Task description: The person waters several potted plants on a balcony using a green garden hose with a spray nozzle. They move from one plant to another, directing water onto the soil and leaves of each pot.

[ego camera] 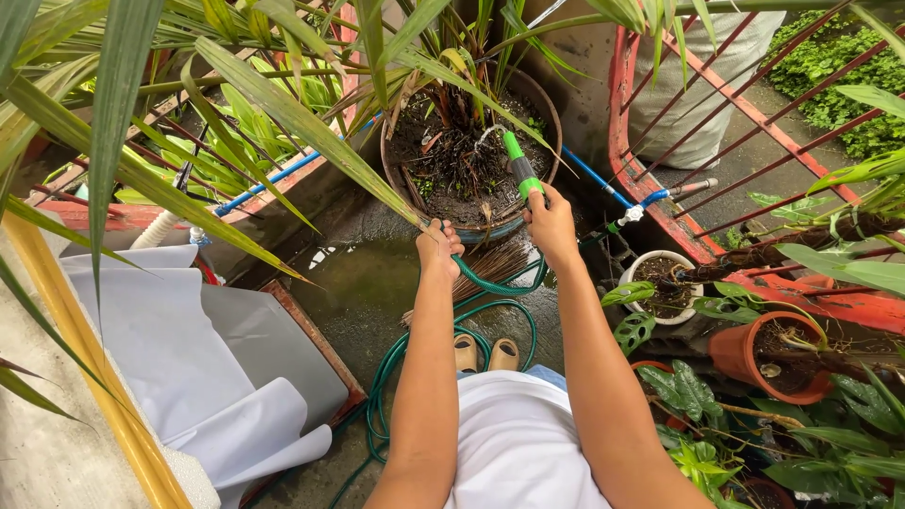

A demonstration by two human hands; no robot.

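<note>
My right hand [551, 224] grips a green spray nozzle [519, 165] that points into a large round pot [550, 118] of dark wet soil holding a long-leaved plant; a thin arc of water falls from the nozzle onto the soil. My left hand [439, 248] is closed around the green hose [490, 286] just behind the nozzle. The hose loops down over the wet concrete floor beside my feet.
A small white pot [627, 279] and an orange clay pot [735, 351] with leafy plants stand at the right. Red metal railing [745, 113] runs behind them. White sheets [179, 339] lie at the left. A bundle broom [490, 267] rests by the big pot. Blue pipes run along the wall.
</note>
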